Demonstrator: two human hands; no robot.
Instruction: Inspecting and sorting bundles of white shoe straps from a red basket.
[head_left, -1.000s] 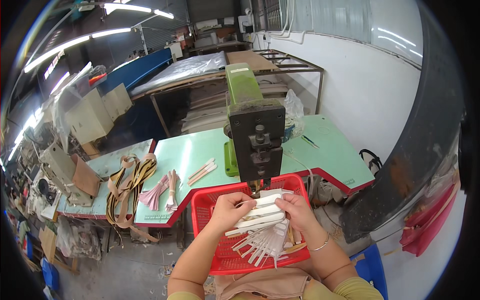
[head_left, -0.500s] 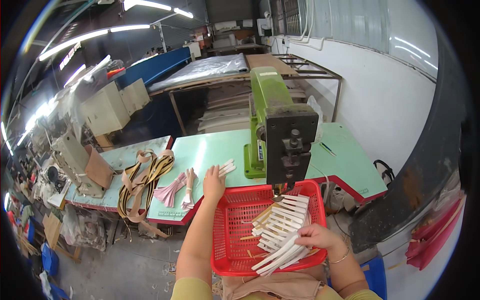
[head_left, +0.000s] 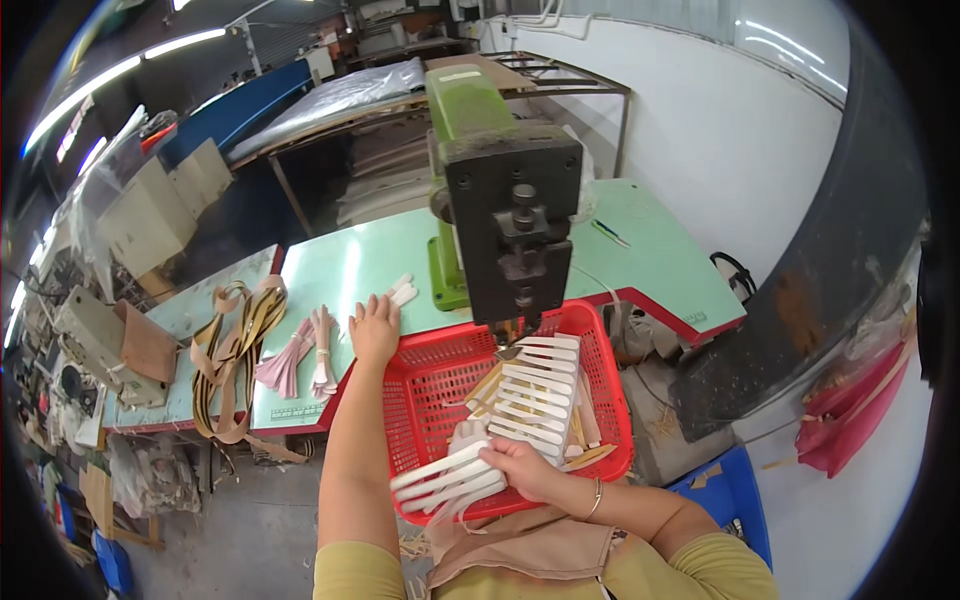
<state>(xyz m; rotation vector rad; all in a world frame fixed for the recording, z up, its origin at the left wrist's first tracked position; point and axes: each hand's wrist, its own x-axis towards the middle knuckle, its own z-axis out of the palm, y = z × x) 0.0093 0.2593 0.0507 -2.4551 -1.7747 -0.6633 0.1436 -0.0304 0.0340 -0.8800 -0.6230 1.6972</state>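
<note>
White strips (head_left: 540,392) lie side by side in a ladder-like row in the red basket (head_left: 617,400), the far end just beneath the black head (head_left: 515,215) of the green machine (head_left: 470,105). The right hand (head_left: 525,470) has its grip closed around the near part of the row, thumb on top, and the ends of the strips it grasps fan out to the left over the basket's near side. A bracelet (head_left: 597,497) circles that wrist. The left hand (head_left: 375,328) rests palm down at the edge of the green bench (head_left: 650,245), its fingertips touching or just beside a few loose strips (head_left: 403,290); whether its grip holds any of them, I cannot tell. Left of this hand, on the bench, lie a pale tied bundle (head_left: 322,360), a pink bundle (head_left: 285,362) and, farther left, a heap of striped straps (head_left: 225,350). A pen (head_left: 610,233) lies right of the machine. Brownish scraps (head_left: 590,458) show inside the basket beside the row. A blue bin (head_left: 742,490) stands near the right elbow.
</note>
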